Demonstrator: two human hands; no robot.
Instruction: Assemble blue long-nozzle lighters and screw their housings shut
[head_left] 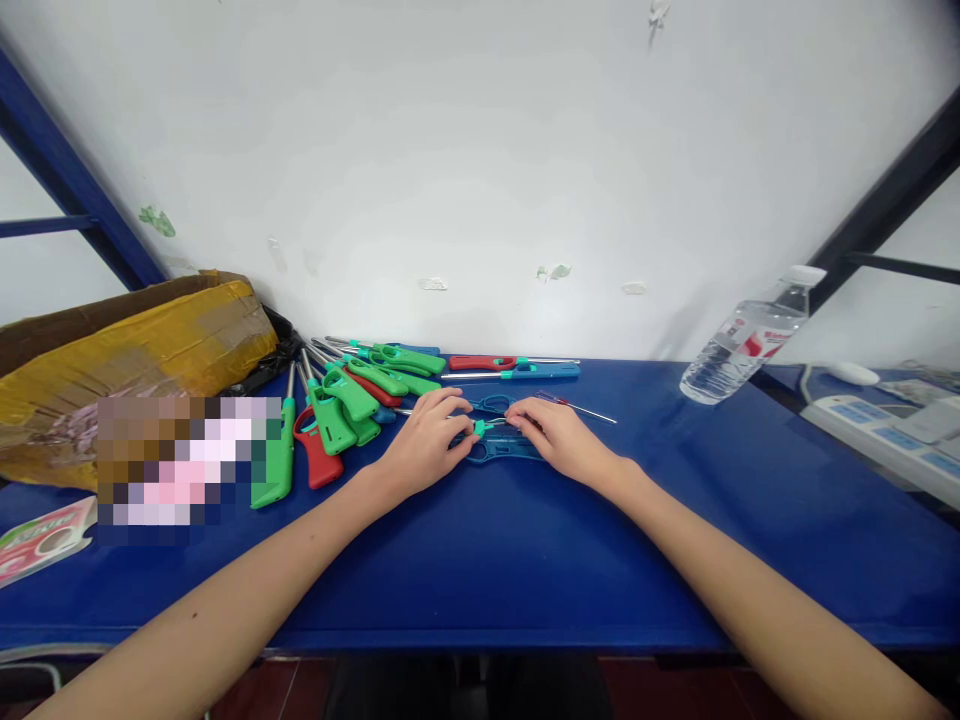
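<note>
Both my hands rest on the blue table [525,540] at its middle, around a blue lighter shell [499,450] that lies flat. My left hand [427,440] pinches a small teal part [478,428] at the shell's left end. My right hand [559,437] presses its curled fingers on the shell's right end. A second blue shell piece [491,403] lies just behind my fingers. A thin screwdriver with a red handle [577,407] lies just behind my right hand.
A pile of green, red and blue long-nosed lighters [352,395] lies to the left. A taped cardboard box [112,360] stands at far left. A water bottle [742,345] lies at back right, a power strip [885,440] further right. The white wall is close behind.
</note>
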